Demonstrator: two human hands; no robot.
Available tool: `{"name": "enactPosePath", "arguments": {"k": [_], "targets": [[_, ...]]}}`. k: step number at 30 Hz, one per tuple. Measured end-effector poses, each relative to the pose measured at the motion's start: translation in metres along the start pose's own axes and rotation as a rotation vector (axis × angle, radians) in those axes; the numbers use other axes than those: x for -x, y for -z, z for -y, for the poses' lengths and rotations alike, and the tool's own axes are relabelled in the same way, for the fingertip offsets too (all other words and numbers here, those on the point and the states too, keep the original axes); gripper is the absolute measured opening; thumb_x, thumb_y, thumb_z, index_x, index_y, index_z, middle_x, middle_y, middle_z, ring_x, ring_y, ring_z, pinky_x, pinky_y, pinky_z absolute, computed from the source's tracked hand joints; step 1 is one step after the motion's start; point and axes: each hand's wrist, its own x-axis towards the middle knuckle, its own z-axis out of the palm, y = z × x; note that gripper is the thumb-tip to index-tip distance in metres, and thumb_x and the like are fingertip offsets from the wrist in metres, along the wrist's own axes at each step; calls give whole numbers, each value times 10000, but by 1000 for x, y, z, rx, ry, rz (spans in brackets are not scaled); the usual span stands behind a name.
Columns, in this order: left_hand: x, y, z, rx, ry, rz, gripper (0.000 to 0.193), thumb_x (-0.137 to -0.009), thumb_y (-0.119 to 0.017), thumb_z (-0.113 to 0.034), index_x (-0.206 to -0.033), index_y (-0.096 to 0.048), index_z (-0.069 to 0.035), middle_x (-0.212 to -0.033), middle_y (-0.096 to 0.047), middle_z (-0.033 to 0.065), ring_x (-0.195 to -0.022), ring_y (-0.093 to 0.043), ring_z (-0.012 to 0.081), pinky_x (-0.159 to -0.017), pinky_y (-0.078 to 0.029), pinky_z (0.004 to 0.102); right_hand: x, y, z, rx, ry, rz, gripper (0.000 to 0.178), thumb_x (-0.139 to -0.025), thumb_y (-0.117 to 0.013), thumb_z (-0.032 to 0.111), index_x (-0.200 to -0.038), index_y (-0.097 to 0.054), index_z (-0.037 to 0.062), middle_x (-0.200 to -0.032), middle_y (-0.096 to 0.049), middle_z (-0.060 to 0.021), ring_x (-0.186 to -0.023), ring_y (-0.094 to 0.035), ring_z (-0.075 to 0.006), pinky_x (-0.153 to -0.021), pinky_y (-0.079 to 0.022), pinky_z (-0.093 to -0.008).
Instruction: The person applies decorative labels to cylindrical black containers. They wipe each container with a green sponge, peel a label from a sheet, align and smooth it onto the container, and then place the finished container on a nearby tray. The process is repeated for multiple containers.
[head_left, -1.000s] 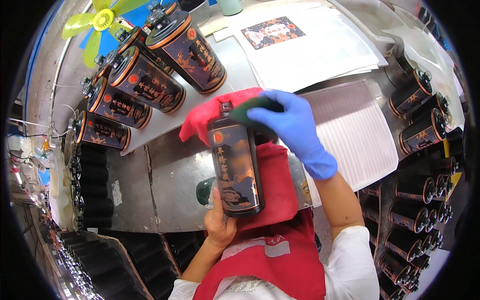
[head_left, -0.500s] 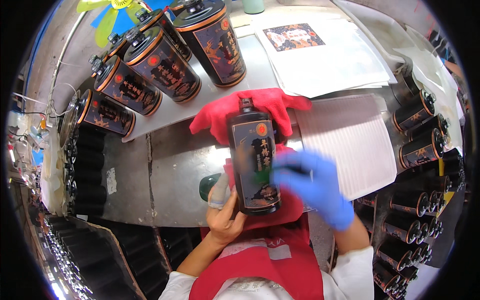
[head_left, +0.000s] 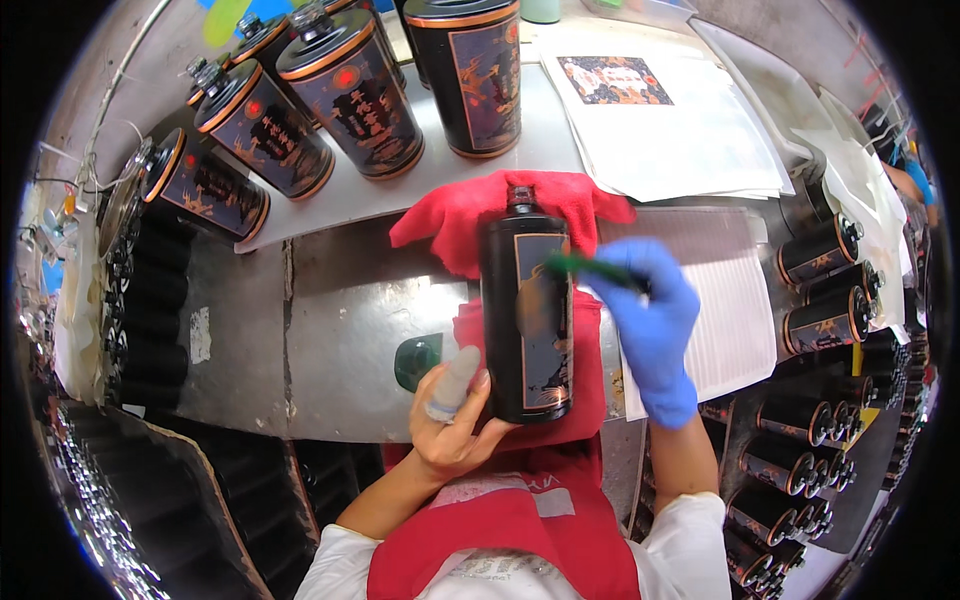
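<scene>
A black bottle (head_left: 500, 320) with a dark, copper-edged label lies on red cloths, neck pointing away from me. My left hand (head_left: 449, 425), bare except for a pale wrap on one finger, holds the bottle at its base on the left side. In my blue-gloved right hand (head_left: 655, 310) is a flat green scraper (head_left: 597, 270), its tip at the upper part of the label. Motion blurs a patch over the label's left edge. The far red cloth (head_left: 440, 225) props the neck. Beside my left hand, a dark green piece (head_left: 418, 362) lies on the metal table.
Labelled black bottles (head_left: 352, 100) stand in a group on a white board at the far left. Papers (head_left: 690, 140) lie at the far right, above a ribbed white foam sheet (head_left: 705, 310). More bottles (head_left: 825, 325) crowd the right side, and dark bottles (head_left: 145, 345) line the left.
The bottle has rolled so its label faces further right, baring more of its black left side. My right hand has gone up along the label with the scraper. The view has shifted slightly.
</scene>
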Motion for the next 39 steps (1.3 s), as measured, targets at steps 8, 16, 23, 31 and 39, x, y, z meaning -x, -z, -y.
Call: {"name": "enactPosePath", "arguments": {"k": [8,16,23,31,39], "targets": [[7,-6,14,62,32,-96,526,-530,-833,-180,-974,-656,41,-1057,-610,267,-828,-612,346,-731,-505,378,80,9,43,521,503,653,358,-699,-676,109,-1055,-662,142,-777,-606,10,-588,-585,-159,-471,-446,-276],[0,-6,12,144,53,-116,547,-540,-860,-283,-942,-649,21,-1043,-617,244,-884,-624,345,-739,-510,369,61,-12,35,774,582,380,416,-621,-718,88,-1033,-667,108,-922,-605,-47,-598,-549,-185,-478,-434,-301],[-3,-4,12,171,47,-122,529,-568,-849,-274,-960,-644,15,-1064,-613,238,-902,-620,347,-758,-512,368,78,-9,49,692,511,411,428,-610,-768,115,-1029,-679,131,-926,-606,-27,-558,-534,-153,-442,-392,-276],[-6,0,11,148,50,-99,530,-550,-844,-286,-923,-645,33,-1096,-604,242,-936,-610,354,-786,-507,379,72,-39,53,935,455,298,394,-642,-716,133,-1033,-676,102,-987,-595,-43,-613,-529,-200,-504,-444,-297],[-4,2,11,196,104,-123,505,-551,-859,-292,-872,-620,16,-1068,-606,248,-952,-610,366,-815,-503,388,48,-18,44,537,313,-9,291,-619,-783,43,-891,-697,102,-797,-639,-64,-681,-593,-236,-571,-472,-298]]}}
